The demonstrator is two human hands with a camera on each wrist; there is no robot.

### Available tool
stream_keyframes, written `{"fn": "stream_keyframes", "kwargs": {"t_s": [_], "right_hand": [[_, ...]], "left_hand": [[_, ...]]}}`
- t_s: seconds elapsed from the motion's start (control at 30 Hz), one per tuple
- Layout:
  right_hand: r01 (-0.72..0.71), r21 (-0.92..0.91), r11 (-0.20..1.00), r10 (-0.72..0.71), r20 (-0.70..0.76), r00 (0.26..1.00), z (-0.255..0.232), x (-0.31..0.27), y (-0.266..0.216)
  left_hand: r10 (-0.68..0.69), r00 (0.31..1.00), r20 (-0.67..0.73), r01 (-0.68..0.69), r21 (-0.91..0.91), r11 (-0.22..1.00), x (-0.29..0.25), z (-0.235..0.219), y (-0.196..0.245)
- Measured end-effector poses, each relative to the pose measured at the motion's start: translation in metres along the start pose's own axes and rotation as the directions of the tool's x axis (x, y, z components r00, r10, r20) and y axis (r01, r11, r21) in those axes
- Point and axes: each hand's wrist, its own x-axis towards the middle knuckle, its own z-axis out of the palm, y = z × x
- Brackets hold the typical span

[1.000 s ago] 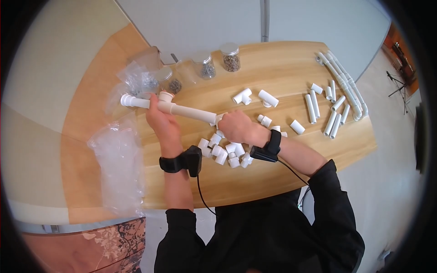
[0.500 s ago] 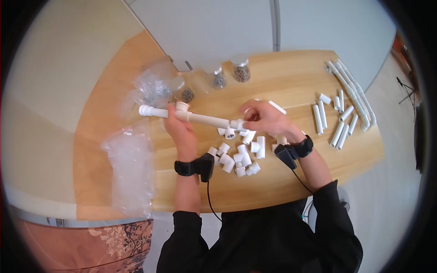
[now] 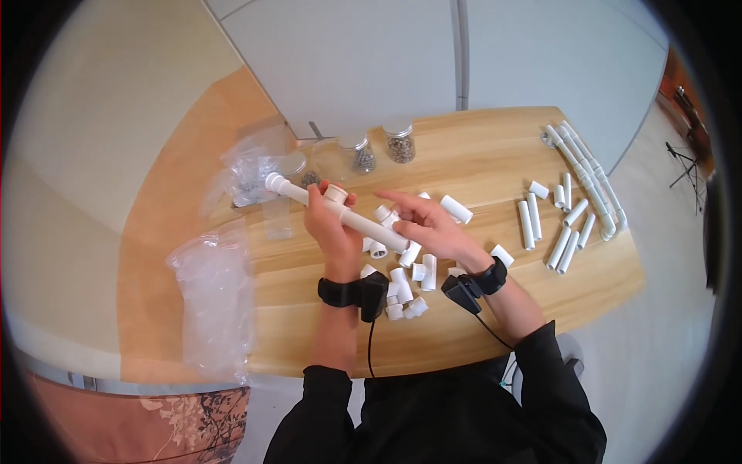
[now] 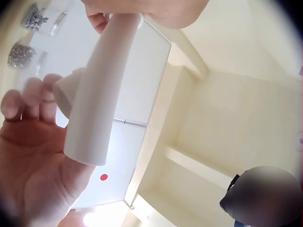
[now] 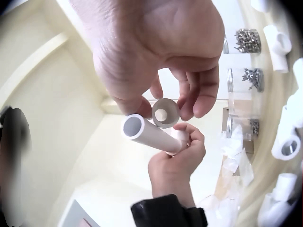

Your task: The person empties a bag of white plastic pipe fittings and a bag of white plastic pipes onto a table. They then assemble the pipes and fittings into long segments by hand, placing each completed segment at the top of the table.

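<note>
Light wood table point(image 3: 479, 309) with curved front edge, set against pale grey wall panels point(image 3: 371, 54) split by a vertical seam; beige floor point(image 3: 85, 155) left, orange-tan strip beside it; floral fabric point(image 3: 154, 425) lower left; even light.

Pipe assembly point(image 3: 340, 210) lifted, tilted; right hand point(image 3: 427, 224) off pipe end, apparently pinching small fitting point(image 5: 165, 112).

A white pipe assembly point(image 3: 340, 213), white fittings point(image 3: 402, 278) and white pipe lengths point(image 3: 560, 224) stand out against a light, wood-grained table point(image 3: 479, 309). Clear jars point(image 3: 400, 144) hold grey metal hardware. Clear plastic bags point(image 3: 212, 305) lie pale at the edge. Sleeves point(image 3: 556, 387) and wrist straps point(image 3: 340, 292) are black.
</note>
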Motion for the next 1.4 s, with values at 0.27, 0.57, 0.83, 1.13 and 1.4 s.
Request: {"fn": "stream_keyframes", "kwargs": {"t_s": [0.27,0.57,0.83,1.13,1.4], "right_hand": [[-0.115,0.242,0.963,0.104,0.057,0.993,0.002,0.001,0.013],[0.185,0.078,0.98,-0.158,-0.267,0.951,0.024,-0.004,0.03],[0.279,-0.738,0.615,-0.445,-0.033,0.895,0.036,-0.011,0.024],[0.156,-0.856,0.493,-0.52,-0.146,0.841,0.048,-0.016,0.043],[0.264,-0.819,0.509,-0.549,-0.073,0.833,0.044,-0.018,0.047]], "left_hand": [[0.025,1.0,0.016,-0.025,-0.019,1.0,0.007,-0.005,0.01],[0.208,0.965,-0.161,-0.209,0.008,0.978,0.018,-0.012,0.025],[0.25,0.953,-0.173,-0.246,0.042,0.968,0.013,-0.011,0.031],[0.338,0.941,0.021,-0.338,0.129,0.932,0.005,-0.012,0.025],[0.64,0.745,0.189,-0.641,0.469,0.608,-0.027,0.012,0.023]]}}
